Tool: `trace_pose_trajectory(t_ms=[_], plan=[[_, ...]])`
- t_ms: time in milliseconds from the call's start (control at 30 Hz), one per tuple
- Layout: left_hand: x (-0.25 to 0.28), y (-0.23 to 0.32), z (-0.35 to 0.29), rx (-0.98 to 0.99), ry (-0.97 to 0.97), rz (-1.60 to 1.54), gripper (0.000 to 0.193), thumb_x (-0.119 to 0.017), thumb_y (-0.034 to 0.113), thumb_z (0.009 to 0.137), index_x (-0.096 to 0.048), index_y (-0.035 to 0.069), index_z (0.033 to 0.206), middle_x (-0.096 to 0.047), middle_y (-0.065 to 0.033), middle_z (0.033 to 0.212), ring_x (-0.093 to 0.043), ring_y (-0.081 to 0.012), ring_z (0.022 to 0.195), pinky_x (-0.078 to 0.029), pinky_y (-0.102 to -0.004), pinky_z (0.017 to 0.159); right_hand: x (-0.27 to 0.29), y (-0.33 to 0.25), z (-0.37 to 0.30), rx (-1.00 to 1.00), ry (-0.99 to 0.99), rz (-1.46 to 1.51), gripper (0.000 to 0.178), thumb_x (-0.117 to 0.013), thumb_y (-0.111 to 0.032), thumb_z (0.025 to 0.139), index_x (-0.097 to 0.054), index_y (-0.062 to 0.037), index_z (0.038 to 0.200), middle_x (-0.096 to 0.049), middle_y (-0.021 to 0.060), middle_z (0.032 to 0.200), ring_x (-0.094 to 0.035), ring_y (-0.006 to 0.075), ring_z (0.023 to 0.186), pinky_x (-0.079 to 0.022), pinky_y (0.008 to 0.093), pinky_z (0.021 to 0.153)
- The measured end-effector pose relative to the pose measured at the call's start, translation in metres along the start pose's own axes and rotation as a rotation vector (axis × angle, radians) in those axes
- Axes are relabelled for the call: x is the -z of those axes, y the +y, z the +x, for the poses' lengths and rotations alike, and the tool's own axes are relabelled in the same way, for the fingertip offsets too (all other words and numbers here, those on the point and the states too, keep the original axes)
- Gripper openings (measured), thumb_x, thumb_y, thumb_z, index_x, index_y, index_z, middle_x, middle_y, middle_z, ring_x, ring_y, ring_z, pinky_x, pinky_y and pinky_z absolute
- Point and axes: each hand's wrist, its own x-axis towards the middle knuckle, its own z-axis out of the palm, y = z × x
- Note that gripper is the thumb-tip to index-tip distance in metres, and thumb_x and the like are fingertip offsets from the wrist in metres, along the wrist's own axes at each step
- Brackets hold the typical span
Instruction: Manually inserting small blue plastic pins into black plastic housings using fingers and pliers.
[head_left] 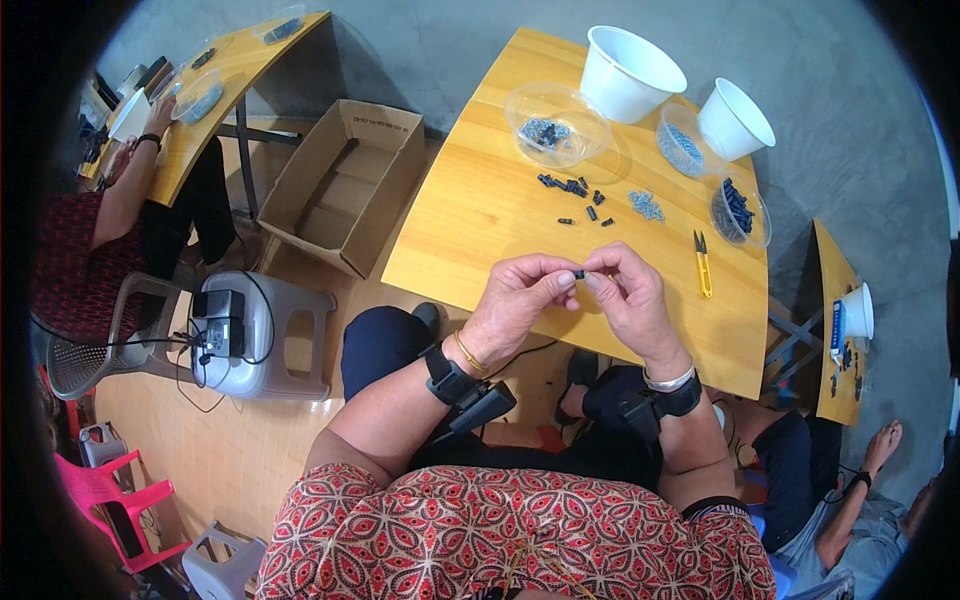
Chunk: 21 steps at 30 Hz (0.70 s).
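Note:
Above the near edge of the wooden table point(450, 240), my left hand point(522, 298) and my right hand point(632, 305) meet, fingertips pinched around one small dark cylindrical piece point(579, 274). Its details are too small to make out. Beyond my hands lie several loose dark cylindrical pieces point(570, 186) and a little pile of small silvery parts point(646, 206). To the right rest yellow-handled thread snips point(704, 268). A clear bowl point(738, 212) at the right edge holds many dark pieces. Another clear bowl point(686, 142) contains silvery parts, and a larger one point(556, 122) holds a mix.
Two white tubs point(632, 78) point(737, 120) stand at the table's far side. Left of the table, an open cardboard box point(345, 190) sits on the floor near a grey stool point(260, 335) with a black device on it. Other people work at tables left and right.

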Motion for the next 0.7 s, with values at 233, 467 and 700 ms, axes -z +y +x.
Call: trace_pose_trajectory(t_ms=[233,467,700], plan=[[-0.001,-0.006,0.000,0.033,0.003,-0.021,0.015,-0.056,0.007,0.085,-0.060,-0.001,0.097,-0.061,-0.0065,0.085,-0.058,-0.0135,0.073,-0.050,-0.0259,0.068,0.000,0.004,-0.003,0.076,0.154,-0.095,0.007,-0.057,0.001,0.079,-0.053,0.0001,0.086,-0.056,0.0083,0.077,-0.056,0.0164,0.070,-0.045,0.0264,0.062],[-0.003,0.002,0.000,-0.158,0.118,0.368,0.013,-0.058,0.006,0.084,-0.062,-0.001,0.094,-0.062,-0.0046,0.079,-0.057,-0.0099,0.069,-0.047,-0.0219,0.066,0.046,0.017,0.003,0.023,0.148,-0.615,0.008,-0.053,0.002,0.077,-0.053,0.0006,0.085,-0.058,0.0143,0.079,-0.058,0.0262,0.070,-0.046,0.0317,0.064],[0.002,0.000,0.003,-0.174,0.135,0.405,0.013,-0.058,0.005,0.084,-0.062,-0.001,0.093,-0.062,-0.0044,0.075,-0.057,-0.0104,0.068,-0.047,-0.0218,0.065,0.062,0.056,-0.005,0.008,0.098,-0.590,0.012,-0.050,0.003,0.076,-0.057,0.0009,0.087,-0.059,0.0157,0.081,-0.058,0.0302,0.073,-0.047,0.0345,0.067]])
